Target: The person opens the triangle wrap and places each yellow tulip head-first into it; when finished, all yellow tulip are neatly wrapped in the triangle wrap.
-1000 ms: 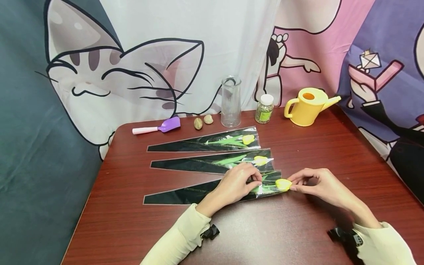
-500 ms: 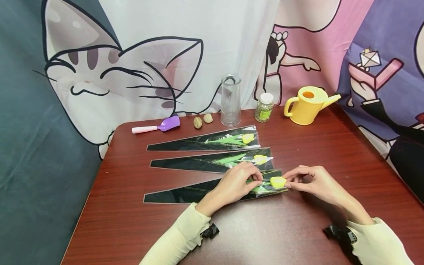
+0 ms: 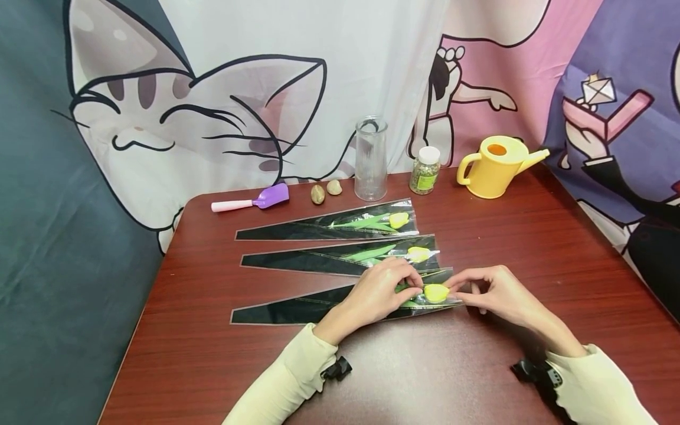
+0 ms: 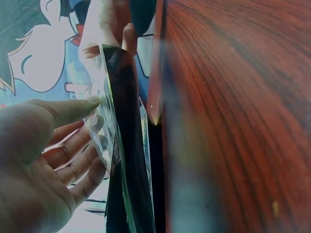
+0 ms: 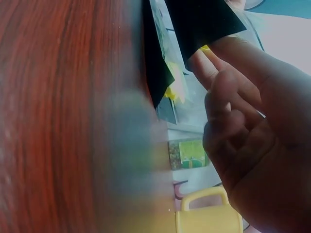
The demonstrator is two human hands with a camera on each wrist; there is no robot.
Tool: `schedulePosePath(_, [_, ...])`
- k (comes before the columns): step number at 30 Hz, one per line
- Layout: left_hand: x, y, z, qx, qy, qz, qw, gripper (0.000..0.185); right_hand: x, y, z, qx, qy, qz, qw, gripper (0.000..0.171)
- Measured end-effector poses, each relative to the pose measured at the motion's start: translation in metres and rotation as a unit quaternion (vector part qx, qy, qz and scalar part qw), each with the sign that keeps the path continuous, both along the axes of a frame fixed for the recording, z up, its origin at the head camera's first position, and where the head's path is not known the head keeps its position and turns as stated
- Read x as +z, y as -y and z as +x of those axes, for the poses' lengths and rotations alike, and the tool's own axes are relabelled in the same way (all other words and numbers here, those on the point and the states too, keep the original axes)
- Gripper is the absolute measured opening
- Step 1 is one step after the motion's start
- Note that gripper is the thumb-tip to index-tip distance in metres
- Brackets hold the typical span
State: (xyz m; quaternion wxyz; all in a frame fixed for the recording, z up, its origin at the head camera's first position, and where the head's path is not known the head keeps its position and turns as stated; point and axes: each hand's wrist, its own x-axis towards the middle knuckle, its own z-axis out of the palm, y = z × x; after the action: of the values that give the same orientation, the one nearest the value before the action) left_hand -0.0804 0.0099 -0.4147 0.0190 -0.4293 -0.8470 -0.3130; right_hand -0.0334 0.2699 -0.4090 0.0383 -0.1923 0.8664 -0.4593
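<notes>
On the nearest flower sleeve (image 3: 297, 310), black-backed with a clear front, my left hand (image 3: 379, 289) pinches the film between thumb and fingers; the left wrist view shows the thumb on the clear film (image 4: 99, 124). A yellow tulip (image 3: 437, 293) lies in this sleeve, its head near the wide end and its stem partly covered by my left hand. Thumb and forefinger of my right hand (image 3: 491, 292) pinch the tip of the tulip head at the sleeve mouth. In the right wrist view the black sheet hides most of that flower, and this hand's (image 5: 243, 107) other fingers curl loosely.
Behind lie two more sleeves, the middle one (image 3: 292, 260) and the far one (image 3: 287, 230), each with a yellow tulip. Along the back edge stand a purple scoop (image 3: 272, 196), two stones (image 3: 317, 195), a glass vase (image 3: 370, 159), a lidded jar (image 3: 425, 171) and a yellow watering can (image 3: 491, 171).
My right hand has moved left, and the tulip head has slid left with it, from sticking out past the sleeve mouth to lying within it. My left hand has stayed in place.
</notes>
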Motion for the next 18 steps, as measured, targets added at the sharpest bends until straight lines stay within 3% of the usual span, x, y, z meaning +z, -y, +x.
schedulePosePath(6, [0.000, 0.000, 0.000, -0.002, -0.006, 0.001, 1.0000, 0.008, 0.003, 0.005, 0.001, 0.005, 0.021, -0.008, 1.000, 0.017])
schedulePosePath(14, [-0.001, 0.000, 0.000, -0.003, -0.005, -0.003, 1.0000, 0.007, -0.025, -0.006, -0.005, 0.010, 0.031, -0.002, 0.999, 0.017])
schedulePosePath(18, [-0.001, 0.001, 0.000, -0.003, -0.006, -0.003, 1.0000, 0.007, -0.024, -0.006, -0.005, 0.015, 0.031, -0.004, 0.999, 0.016])
